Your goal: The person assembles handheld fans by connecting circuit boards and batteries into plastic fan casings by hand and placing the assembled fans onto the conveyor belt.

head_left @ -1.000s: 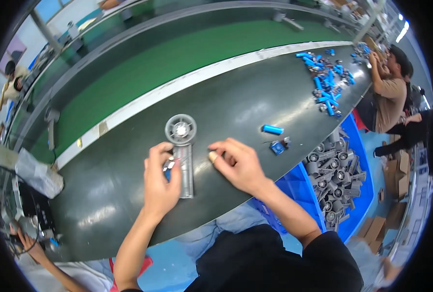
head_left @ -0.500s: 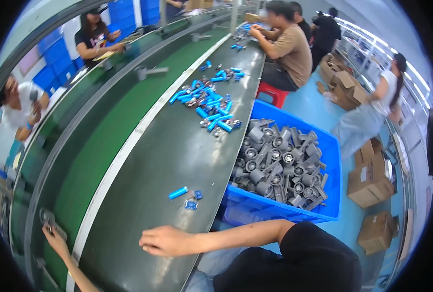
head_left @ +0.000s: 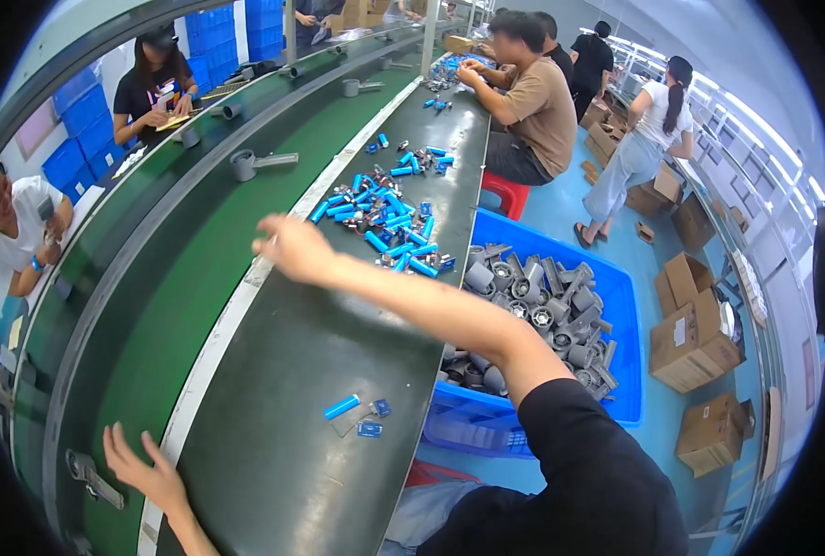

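Observation:
My left hand (head_left: 144, 471) is open with its fingers spread over the near edge of the green conveyor. Just left of it, apart from the fingertips, lies a grey plastic housing (head_left: 94, 478) with a round head and a handle. My right hand (head_left: 299, 250) is stretched forward above the white rail (head_left: 232, 320), its fingers partly bent and apart, with nothing clearly seen in them. Beyond it on the dark work surface (head_left: 292, 463) sits a pile of blue cylindrical cells (head_left: 375, 243) with wired circuit boards. Nearer me lie one blue cell (head_left: 342, 407) and small blue boards (head_left: 370, 429).
A blue crate (head_left: 627, 371) full of grey housings stands right of the work surface. More housings (head_left: 262, 163) lie along the green conveyor (head_left: 195, 246). A co-worker (head_left: 537, 107) sits ahead at the right; others are across the conveyor. Cardboard boxes (head_left: 695, 338) stand on the floor.
My right hand has swung forward from the near work surface to above the rail. My left hand has let go of the grey housing and moved right. The view has shifted slightly.

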`<move>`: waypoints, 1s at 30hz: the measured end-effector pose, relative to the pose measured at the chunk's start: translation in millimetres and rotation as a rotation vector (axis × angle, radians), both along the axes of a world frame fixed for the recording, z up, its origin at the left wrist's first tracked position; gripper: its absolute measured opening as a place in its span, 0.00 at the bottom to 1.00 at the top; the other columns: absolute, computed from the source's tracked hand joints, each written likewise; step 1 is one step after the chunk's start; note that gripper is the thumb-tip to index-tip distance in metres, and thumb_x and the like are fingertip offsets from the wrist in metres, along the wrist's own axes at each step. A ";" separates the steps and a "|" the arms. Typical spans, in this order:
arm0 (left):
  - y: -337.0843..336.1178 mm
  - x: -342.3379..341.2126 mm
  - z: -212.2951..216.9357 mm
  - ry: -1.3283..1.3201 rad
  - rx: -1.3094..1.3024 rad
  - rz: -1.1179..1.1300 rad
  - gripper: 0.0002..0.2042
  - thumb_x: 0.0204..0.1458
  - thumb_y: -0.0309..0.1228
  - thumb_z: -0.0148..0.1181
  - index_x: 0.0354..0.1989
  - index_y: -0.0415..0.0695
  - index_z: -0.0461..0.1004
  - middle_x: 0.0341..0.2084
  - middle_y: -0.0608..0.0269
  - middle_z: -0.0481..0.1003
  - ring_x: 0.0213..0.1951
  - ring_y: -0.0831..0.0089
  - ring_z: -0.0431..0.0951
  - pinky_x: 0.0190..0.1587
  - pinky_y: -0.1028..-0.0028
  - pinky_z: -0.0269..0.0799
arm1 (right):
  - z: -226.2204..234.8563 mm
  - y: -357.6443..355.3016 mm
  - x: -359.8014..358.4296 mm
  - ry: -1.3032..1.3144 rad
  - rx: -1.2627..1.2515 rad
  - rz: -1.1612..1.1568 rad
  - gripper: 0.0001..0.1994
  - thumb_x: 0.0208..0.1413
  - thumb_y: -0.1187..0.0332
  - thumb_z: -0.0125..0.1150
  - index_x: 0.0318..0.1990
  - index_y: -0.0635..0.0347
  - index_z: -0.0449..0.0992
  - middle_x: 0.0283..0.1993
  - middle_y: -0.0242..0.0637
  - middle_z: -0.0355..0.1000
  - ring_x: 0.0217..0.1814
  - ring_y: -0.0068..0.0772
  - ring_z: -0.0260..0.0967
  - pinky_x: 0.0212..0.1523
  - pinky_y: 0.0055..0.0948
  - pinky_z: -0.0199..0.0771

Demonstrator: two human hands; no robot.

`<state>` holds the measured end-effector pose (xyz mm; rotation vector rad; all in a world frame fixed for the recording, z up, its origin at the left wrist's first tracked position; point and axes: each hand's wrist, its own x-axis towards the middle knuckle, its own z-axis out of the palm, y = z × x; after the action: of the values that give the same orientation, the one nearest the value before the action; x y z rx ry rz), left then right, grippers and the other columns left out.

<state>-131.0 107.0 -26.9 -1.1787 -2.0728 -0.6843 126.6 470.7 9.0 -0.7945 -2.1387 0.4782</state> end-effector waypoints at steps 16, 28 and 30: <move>6.4 16.8 15.4 -0.360 -0.015 -0.035 0.20 0.52 0.25 0.63 0.54 0.39 0.69 0.54 0.48 0.67 0.57 0.49 0.66 0.61 0.58 0.59 | -24.0 204.8 -62.7 -0.529 0.120 -0.506 0.54 0.48 0.36 0.64 0.73 0.62 0.46 0.70 0.52 0.58 0.71 0.52 0.57 0.67 0.49 0.58; -1.5 12.5 12.1 -0.375 0.020 -0.115 0.23 0.52 0.30 0.64 0.56 0.37 0.68 0.53 0.48 0.68 0.55 0.51 0.66 0.59 0.57 0.59 | -0.4 -23.2 -89.9 -0.318 0.034 -0.126 0.26 0.60 0.47 0.57 0.42 0.67 0.67 0.33 0.55 0.76 0.36 0.60 0.76 0.37 0.52 0.77; -1.9 16.9 13.9 -0.338 0.021 -0.187 0.29 0.53 0.34 0.65 0.62 0.37 0.64 0.55 0.47 0.67 0.56 0.52 0.66 0.60 0.58 0.58 | 12.6 -99.3 -66.5 -0.267 -0.028 0.114 0.24 0.59 0.49 0.60 0.44 0.65 0.67 0.32 0.58 0.75 0.36 0.64 0.74 0.36 0.54 0.74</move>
<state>-114.1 105.0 -13.0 -1.3309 -2.2372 -1.0530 60.0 371.4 21.7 -0.7916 -2.4396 0.4842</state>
